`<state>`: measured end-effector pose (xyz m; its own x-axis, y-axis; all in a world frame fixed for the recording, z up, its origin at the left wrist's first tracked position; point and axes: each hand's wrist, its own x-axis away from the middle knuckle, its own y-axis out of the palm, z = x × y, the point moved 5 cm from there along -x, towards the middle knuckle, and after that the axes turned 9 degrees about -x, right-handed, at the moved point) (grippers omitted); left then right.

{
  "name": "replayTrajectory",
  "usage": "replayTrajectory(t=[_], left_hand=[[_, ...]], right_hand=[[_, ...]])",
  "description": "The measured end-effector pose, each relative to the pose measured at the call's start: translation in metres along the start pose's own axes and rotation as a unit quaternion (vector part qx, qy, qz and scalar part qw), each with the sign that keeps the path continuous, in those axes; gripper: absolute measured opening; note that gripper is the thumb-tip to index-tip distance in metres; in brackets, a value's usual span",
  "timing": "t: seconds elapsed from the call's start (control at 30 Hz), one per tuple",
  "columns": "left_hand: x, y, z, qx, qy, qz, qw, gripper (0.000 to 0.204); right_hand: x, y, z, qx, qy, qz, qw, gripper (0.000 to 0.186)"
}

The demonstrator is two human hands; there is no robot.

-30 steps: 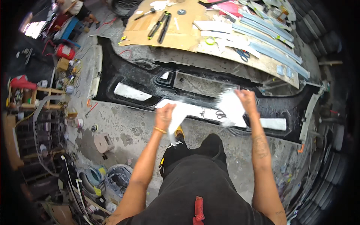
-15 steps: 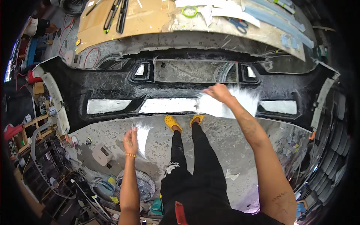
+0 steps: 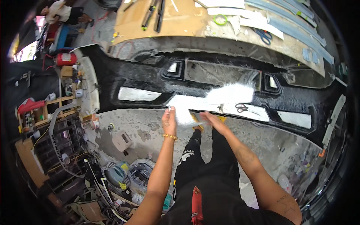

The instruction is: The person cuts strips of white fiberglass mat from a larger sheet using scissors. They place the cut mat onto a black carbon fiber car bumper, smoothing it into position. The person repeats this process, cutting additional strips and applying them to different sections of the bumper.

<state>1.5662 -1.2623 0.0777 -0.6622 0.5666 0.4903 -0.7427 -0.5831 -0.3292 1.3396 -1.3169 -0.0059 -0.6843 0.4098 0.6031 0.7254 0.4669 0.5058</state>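
Observation:
My left hand (image 3: 169, 123) is closed on a white fibrous piece, like fiberglass mat (image 3: 183, 116), pinching its left edge at the near rim of a black car bumper (image 3: 129, 80). Just right of that piece is my right hand (image 3: 216, 123), its fingers stretched out and slightly blurred; whether they touch the loose fibres I cannot tell. A larger fuzzy white sheet (image 3: 233, 93) lies on the middle of the bumper. Dark-handled scissors (image 3: 243, 108) rest on the long white panel beside it.
Beyond the bumper, a worktable (image 3: 165, 32) carries cutters, a green tape ring (image 3: 220, 19), blue-handled scissors (image 3: 263, 36) and white strips. Coiled material (image 3: 116, 174) and clutter fill the lower left. A red tank (image 3: 66, 59) and another person (image 3: 60, 12) are at the upper left.
My right hand has let go of the larger sheet, which now lies on the bumper, and has come nearer my left. The left hand has carried its piece to the bumper's rim. The view has shifted.

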Motion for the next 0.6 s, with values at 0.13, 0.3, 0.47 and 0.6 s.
replayTrajectory(t=[0.13, 0.3, 0.47, 0.6], left_hand=[[0.006, 0.008, 0.045, 0.11, 0.086, -0.047, 0.989, 0.018], [0.016, -0.002, 0.057, 0.165, 0.117, -0.064, 0.977, 0.016], [0.04, -0.015, 0.105, 0.01, 0.247, -0.092, 0.965, 0.035], [0.064, -0.051, 0.149, 0.017, 0.33, -0.163, 0.93, 0.034]], right_hand=[[0.064, 0.038, -0.055, -0.047, -0.111, 0.0, 0.993, 0.057], [0.097, 0.073, -0.1, 0.222, -0.204, 0.122, 0.946, 0.046], [0.105, 0.108, -0.12, 0.202, -0.333, 0.121, 0.913, 0.037], [0.102, 0.143, -0.127, 0.222, -0.345, 0.133, 0.902, 0.021]])
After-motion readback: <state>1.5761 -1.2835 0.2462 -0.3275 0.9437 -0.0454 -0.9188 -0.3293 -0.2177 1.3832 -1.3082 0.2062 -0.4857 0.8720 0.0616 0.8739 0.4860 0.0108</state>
